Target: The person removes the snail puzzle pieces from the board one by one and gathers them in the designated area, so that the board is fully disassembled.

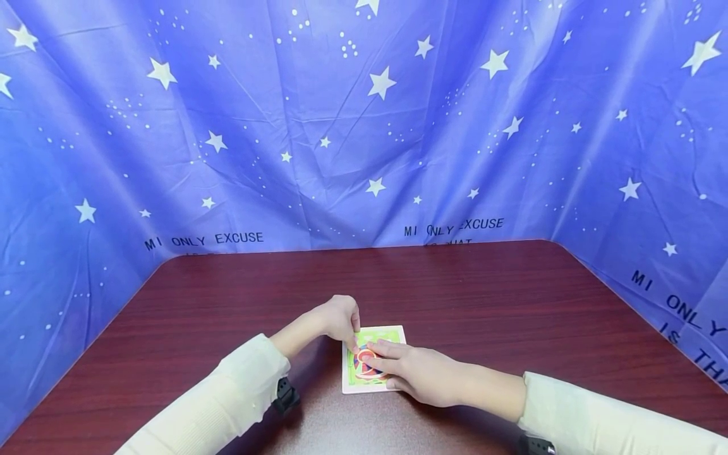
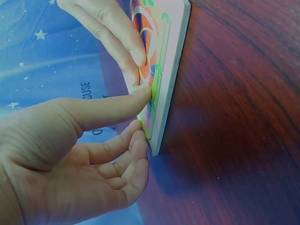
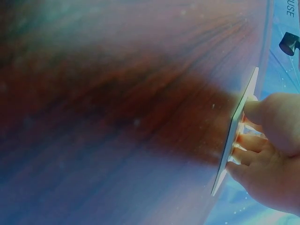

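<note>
A square picture board (image 1: 348,373) with a pale border lies on the table, printed in green with a round red, orange and blue figure. At its left edge, my left hand (image 1: 339,318) has the thumb on the picture and the curled fingertips against the rim, pinching the board there. The left wrist view shows this left hand (image 2: 84,154) and the board's layered edge (image 2: 171,93) close up. Extended fingers of my right hand (image 1: 429,376) rest on the picture from the right, covering part of it. In the right wrist view, the right hand (image 3: 276,145) overlaps the board's top.
The dark red wood-grain table (image 1: 483,297) spreads around the board. Behind it and along both sides hangs a blue curtain (image 1: 318,95) with white stars and printed lettering. Black straps (image 1: 286,395) sit at the cuffs of both light sleeves.
</note>
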The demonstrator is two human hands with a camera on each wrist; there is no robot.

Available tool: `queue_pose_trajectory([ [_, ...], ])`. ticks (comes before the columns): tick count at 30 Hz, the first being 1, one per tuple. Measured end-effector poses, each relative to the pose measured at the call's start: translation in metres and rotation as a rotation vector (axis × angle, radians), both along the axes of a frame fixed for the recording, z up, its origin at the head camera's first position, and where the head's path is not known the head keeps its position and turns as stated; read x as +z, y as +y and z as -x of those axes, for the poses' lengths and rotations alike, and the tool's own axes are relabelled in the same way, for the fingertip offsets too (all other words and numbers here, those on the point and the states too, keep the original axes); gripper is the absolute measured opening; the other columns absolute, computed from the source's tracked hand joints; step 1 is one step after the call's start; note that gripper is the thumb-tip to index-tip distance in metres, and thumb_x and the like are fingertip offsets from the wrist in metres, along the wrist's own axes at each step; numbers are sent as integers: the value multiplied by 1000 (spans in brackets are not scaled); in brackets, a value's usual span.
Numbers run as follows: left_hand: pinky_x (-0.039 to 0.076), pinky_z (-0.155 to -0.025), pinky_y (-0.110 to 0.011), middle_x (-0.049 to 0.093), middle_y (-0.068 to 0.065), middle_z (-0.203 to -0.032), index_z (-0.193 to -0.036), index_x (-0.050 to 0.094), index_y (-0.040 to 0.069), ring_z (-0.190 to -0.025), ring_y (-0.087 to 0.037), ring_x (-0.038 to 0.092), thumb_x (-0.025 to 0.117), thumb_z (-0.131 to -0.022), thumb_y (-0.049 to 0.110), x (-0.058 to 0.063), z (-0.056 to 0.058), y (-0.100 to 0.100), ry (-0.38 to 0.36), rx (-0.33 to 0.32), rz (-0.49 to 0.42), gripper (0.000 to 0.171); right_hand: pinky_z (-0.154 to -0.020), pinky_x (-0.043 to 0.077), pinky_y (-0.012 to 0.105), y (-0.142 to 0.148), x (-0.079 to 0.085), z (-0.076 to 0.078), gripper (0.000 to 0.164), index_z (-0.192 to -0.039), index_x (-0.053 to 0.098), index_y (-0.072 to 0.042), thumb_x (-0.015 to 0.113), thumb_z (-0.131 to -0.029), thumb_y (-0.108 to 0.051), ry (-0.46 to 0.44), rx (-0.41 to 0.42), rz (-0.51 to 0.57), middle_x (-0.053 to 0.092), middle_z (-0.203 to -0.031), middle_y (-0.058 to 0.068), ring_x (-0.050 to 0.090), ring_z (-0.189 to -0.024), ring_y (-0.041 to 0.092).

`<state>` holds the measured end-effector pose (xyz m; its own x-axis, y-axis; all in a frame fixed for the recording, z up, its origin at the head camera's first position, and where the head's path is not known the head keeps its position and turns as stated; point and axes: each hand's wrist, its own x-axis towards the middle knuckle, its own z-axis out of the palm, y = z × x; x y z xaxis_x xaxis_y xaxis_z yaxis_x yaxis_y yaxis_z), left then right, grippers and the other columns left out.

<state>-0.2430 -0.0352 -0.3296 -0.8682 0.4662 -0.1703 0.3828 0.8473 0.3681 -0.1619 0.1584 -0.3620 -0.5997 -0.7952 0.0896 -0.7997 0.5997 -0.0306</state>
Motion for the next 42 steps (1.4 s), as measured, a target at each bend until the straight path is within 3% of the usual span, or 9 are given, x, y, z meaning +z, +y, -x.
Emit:
queue_pose_trajectory([
  [22, 43, -60, -22, 59, 2, -73, -74, 63, 7, -71, -11, 50, 87, -65, 8, -2, -5, -1, -66, 40, -34, 26, -92, 54, 29, 1, -2, -1, 45, -140, 50, -18, 56, -96, -26, 2, 13, 22, 52, -144, 5, 53, -130, 18],
  [35, 39, -56, -20, 55, 2, -66, -73, 62, 5, -65, -10, 47, 87, -62, 6, -6, -13, -4, 37, 18, -121, 28, -91, 54, 29, 2, -2, -1, 45, -140, 51, -17, 56, -96, -26, 2, 17, 20, 51, -144, 6, 54, -129, 18],
  [42, 43, -58, -22, 65, -6, -75, -79, 63, 4, -69, -12, 49, 84, -63, 1, -14, -20, -8, 112, -9, -199, 27, -93, 53, 29, 2, -3, 0, 45, -140, 51, -17, 57, -96, -26, 7, 26, 25, 52, -144, 6, 55, -129, 18],
])
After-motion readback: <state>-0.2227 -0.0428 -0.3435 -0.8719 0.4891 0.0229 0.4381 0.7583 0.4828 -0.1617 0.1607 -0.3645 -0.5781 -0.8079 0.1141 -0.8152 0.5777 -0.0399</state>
